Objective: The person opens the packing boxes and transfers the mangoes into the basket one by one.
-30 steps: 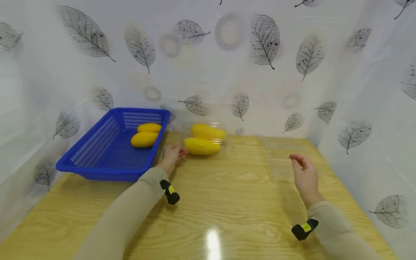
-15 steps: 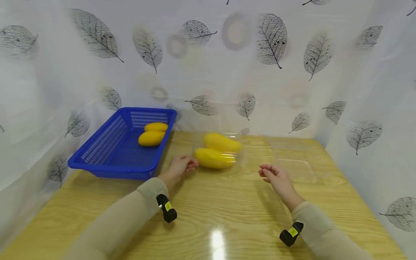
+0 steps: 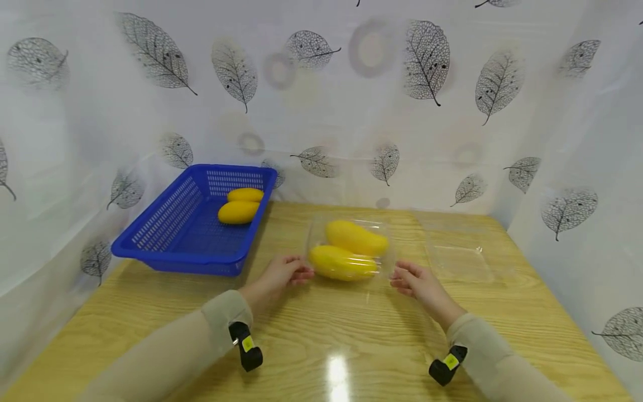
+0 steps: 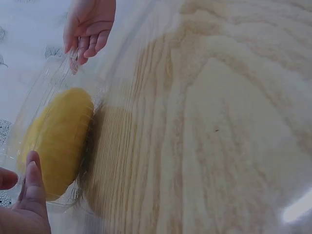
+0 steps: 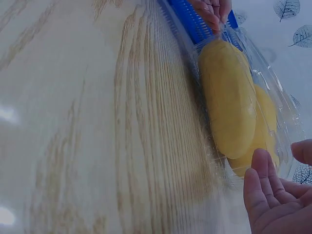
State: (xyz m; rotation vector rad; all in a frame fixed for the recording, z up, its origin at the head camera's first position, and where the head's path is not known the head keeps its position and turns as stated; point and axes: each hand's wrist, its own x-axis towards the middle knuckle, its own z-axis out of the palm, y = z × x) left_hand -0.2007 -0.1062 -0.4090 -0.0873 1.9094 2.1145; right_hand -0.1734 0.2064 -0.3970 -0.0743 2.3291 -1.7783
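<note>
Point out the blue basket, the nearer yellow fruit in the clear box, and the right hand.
Blue basket (image 3: 203,237), head view: bare floor inside.
Nearer yellow fruit (image 3: 342,263), head view: middle of its body.
Right hand (image 3: 423,288), head view: middle of the hand.

The basket (2 fruits inside) stands left of a container holding 2 more fruits.

Four yellow fruits, two clear containers — one basket, two cameras

My head camera looks forward and down across the table. Close in, both wrist cameras catch the box from opposite sides!
</note>
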